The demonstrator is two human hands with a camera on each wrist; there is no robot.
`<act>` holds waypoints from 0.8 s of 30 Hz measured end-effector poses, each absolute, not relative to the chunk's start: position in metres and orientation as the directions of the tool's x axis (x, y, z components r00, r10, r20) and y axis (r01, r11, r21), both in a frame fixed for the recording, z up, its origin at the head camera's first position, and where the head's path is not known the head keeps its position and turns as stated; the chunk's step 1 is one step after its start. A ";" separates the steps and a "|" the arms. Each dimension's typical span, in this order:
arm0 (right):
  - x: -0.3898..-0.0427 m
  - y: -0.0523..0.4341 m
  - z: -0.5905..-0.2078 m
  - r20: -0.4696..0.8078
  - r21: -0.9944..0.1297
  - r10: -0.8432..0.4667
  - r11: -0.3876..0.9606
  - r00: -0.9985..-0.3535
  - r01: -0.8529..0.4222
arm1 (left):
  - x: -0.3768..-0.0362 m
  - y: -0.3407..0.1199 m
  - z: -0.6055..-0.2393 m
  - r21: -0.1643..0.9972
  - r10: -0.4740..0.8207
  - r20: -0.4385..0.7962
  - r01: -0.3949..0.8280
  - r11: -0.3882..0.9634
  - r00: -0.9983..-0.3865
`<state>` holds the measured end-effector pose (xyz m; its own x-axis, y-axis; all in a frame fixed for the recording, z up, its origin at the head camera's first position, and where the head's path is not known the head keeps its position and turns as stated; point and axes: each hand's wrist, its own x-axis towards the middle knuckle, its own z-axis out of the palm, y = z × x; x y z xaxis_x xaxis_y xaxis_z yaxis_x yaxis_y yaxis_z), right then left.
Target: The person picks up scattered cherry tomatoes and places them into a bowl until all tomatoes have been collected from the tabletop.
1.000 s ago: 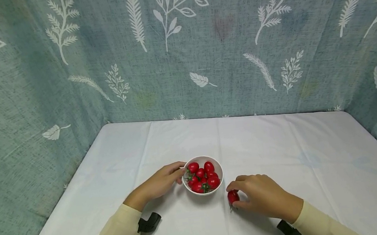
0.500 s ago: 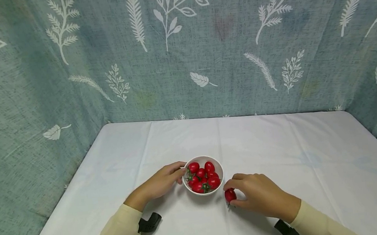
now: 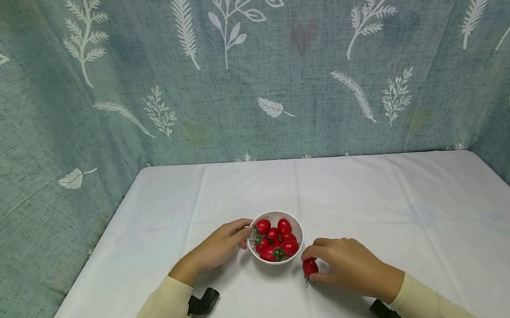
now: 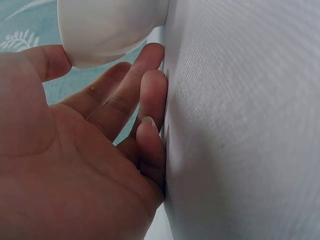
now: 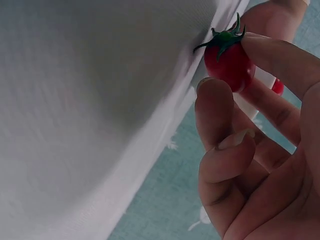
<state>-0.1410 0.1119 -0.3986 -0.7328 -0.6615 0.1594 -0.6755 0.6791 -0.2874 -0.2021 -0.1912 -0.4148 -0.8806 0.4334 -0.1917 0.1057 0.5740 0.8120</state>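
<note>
Right-wrist view shows a single cherry tomato pinched in the grip of the right hand, thumb on one side and fingertips on the other, its green stem pointing towards the white cloth of the bench. In the head view that tomato sits at the front of the grip, low over the cloth and just right of the white bowl, which stands beyond the fingertips and holds a heap of other tomatoes.

Compared with a second ago, the hand and its tomato have slid a little leftwards, closer to the bowl (the gap to the rim looks narrower now). My reading is that the fruit is being carried towards the bowl but is not yet over it.

Across the bowl, the left hand cups the outer wall, thumb and fingers curved round it, knuckles resting on the cloth. Leaf-patterned teal fabric hangs behind and beside everything.
</note>
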 end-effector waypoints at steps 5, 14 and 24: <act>-0.141 0.112 -0.402 0.154 -0.289 -0.658 0.684 -0.737 -0.670 | -0.203 -0.191 -0.414 0.818 0.443 -0.184 0.113 0.563 -0.877; -0.142 0.113 -0.403 0.161 -0.286 -0.654 0.686 -0.740 -0.669 | -0.203 -0.190 -0.413 0.815 0.439 -0.182 0.114 0.568 -0.880; -0.143 0.113 -0.400 0.173 -0.300 -0.656 0.676 -0.735 -0.674 | -0.202 -0.191 -0.415 0.810 0.434 -0.174 0.122 0.573 -0.884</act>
<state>-0.1429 0.1132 -0.4003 -0.7348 -0.6559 0.1731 -0.6736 0.6756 -0.2995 -0.2025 -0.1907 -0.4153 -0.8839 0.4342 -0.1737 0.1225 0.5734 0.8101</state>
